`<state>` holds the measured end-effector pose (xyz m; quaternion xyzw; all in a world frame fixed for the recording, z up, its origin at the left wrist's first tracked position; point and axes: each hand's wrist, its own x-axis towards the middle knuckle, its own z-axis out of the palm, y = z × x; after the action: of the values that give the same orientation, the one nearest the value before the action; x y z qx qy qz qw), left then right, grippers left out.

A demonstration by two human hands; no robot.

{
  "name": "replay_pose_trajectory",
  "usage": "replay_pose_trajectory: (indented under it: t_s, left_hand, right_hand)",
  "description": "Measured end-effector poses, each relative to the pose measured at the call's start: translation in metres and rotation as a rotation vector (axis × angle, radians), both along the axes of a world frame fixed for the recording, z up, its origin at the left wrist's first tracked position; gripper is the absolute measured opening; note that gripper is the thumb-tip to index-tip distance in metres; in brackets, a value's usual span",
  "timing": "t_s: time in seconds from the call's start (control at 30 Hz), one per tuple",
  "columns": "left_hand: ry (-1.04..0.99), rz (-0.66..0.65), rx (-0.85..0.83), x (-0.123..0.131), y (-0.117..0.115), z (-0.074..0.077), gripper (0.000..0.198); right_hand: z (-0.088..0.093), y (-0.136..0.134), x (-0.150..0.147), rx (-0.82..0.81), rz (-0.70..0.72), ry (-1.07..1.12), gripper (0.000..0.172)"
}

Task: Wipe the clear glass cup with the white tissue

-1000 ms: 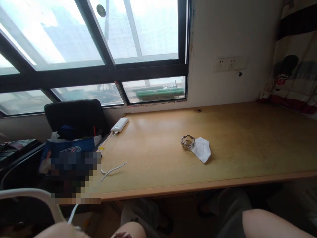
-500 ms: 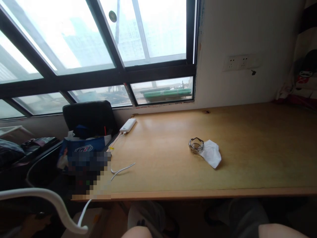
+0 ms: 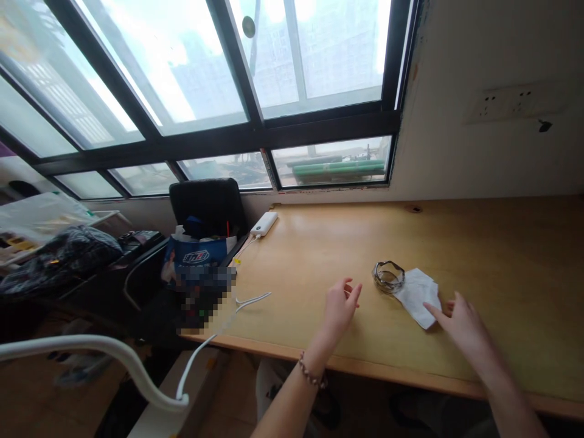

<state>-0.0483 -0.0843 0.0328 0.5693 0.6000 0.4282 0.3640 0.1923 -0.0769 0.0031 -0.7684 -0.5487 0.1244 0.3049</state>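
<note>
Over the desk, my left hand (image 3: 340, 305) has its fingers loosely curled but apart, holding nothing; a beaded bracelet (image 3: 311, 371) is on that wrist. It is nearest to a round glass ashtray-like dish (image 3: 388, 277) with a wavy rim, to its right. A white tissue (image 3: 418, 298) lies flat against the right side of the dish. My right hand (image 3: 458, 319) is at the tissue's right edge, thumb and fingers apart with nothing between them. Whether its thumb touches the tissue I cannot tell.
A white power bank (image 3: 264, 224) with a cable lies at the desk's far left corner. A white curved tube (image 3: 114, 347) crosses the lower left. Beyond the desk's left edge stands a black chair (image 3: 205, 204) with a blue bag (image 3: 201, 252).
Both my hands have come up from below over the desk, on either side of the dish and tissue. The view has turned to the left.
</note>
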Motion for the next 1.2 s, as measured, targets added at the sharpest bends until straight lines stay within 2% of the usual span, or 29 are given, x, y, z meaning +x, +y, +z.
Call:
replay_pose_trajectory:
  t_s: [0.07, 0.13, 0.23, 0.37, 0.47, 0.57, 0.67, 0.8, 0.9, 1.03, 1.2]
  left_hand:
    - [0.021, -0.077, -0.129, 0.013, 0.03, -0.022, 0.055]
    - [0.017, -0.14, -0.248, 0.025, 0.053, -0.033, 0.062]
    - [0.044, -0.177, -0.333, 0.038, 0.079, -0.036, 0.064]
    - [-0.017, -0.238, -0.366, 0.044, 0.097, -0.034, 0.051]
    - [-0.113, -0.251, -0.407, 0.043, 0.098, -0.035, 0.044]
    - [-0.167, -0.179, -0.364, 0.044, 0.094, -0.036, 0.044]
    - [-0.143, -0.138, -0.232, 0.048, 0.088, -0.036, 0.042]
    - [-0.011, -0.153, 0.023, 0.052, 0.08, -0.031, 0.029]
    - [-0.009, -0.178, 0.116, 0.055, 0.075, -0.027, 0.043]
    - [-0.154, -0.255, 0.138, 0.06, 0.072, -0.028, 0.071]
    - [-0.291, -0.274, 0.115, 0.061, 0.072, -0.032, 0.064]
  right_hand:
    - [-0.017, 0.016, 0.001, -0.07, 0.065, -0.015, 0.058]
    - [-0.019, 0.026, -0.002, -0.063, 0.083, -0.054, 0.045]
    - [-0.003, 0.038, -0.016, -0.009, 0.087, -0.091, 0.035]
    - [0.02, 0.057, -0.037, 0.14, 0.221, 0.009, 0.041]
    - [0.018, 0.069, -0.046, 0.159, 0.287, 0.095, 0.051]
    - [0.003, 0.077, -0.047, 0.147, 0.193, 0.144, 0.046]
    - [-0.008, 0.083, -0.046, 0.1, 0.076, 0.178, 0.046]
    - [-0.008, 0.086, -0.043, 0.03, 0.129, 0.151, 0.031]
    - [-0.003, 0.085, -0.041, 0.041, 0.096, 0.14, 0.035]
    - [-0.002, 0.082, -0.04, 0.033, 0.062, 0.219, 0.042]
    - [-0.007, 0.08, -0.041, -0.003, 0.139, 0.189, 0.043]
